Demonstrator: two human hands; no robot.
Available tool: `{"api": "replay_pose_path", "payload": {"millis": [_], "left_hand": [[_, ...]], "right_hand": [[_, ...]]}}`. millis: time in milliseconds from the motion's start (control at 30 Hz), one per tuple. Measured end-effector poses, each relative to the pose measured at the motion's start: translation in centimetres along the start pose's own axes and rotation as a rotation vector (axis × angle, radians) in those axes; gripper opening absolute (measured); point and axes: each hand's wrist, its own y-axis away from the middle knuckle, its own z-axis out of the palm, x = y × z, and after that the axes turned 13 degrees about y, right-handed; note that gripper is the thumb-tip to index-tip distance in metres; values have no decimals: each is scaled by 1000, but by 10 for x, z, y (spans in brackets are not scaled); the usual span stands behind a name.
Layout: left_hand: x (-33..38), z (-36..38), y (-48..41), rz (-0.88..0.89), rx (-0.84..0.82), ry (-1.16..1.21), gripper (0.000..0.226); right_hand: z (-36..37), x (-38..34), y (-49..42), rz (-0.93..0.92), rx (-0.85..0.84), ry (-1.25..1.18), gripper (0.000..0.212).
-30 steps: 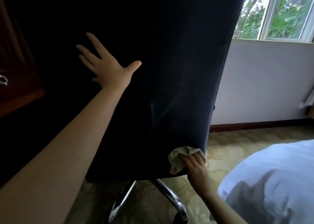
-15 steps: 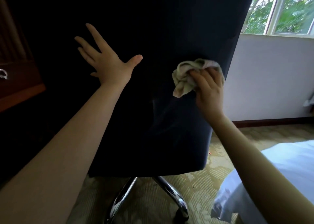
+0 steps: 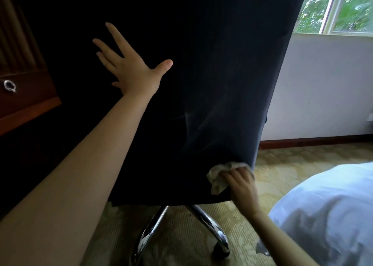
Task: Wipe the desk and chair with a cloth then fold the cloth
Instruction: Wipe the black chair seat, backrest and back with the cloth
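Left hand [image 3: 131,72] flat, fingers spread wide, bracing chair back [image 3: 222,64] at its upper left. Right hand [image 3: 241,187] grips bunched cloth [image 3: 219,180] at chair back's lower right corner. Imo: brace firm so chrome base [image 3: 203,221] doesn't swivel, overlap strokes. Chair back's long axis upright, rear face toward camera; cloth wadded, no clear axis.

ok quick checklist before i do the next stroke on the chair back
1. Cloth gripped by right hand: ok, fingers curl round it.
2. Cloth touching chair back: ok, at its lower right corner.
3. Left hand bracing the chair back: ok, flat with fingers spread.
4. Fabric free of marks: not ok, faint pale streaks show above the cloth.
5. Left side of the chair back wiped: cannot tell, too dark.
6. Cloth folded: not ok, it is bunched.
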Motion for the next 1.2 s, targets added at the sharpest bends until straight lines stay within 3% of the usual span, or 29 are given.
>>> {"api": "replay_pose_path", "payload": {"millis": [200,300,467,533,733,900,1000,1200], "left_hand": [[-1,1,1,16,8,-3,121],[-2,2,2,19,10,-9,121],[-3,3,1,15,13,-1,121],[-4,2,1,11,18,2,121],[-1,2,3,-10,11,-9,122],[1,1,7,-11,4,-26,120],[1,1,8,-18,3,-16,120],[1,2,10,-11,-5,-1,120]], "right_hand": [[-69,58,-176,6,355,50,29],[-103,71,-244,92,456,55,38],[-90,54,-230,179,527,6,40],[-59,42,-185,160,469,-20,42],[0,-16,-1,324,31,-101,34],[-11,-6,3,319,-78,-125,35],[-33,21,-71,392,99,-79,41],[-94,50,-231,229,471,-10,38]]}}
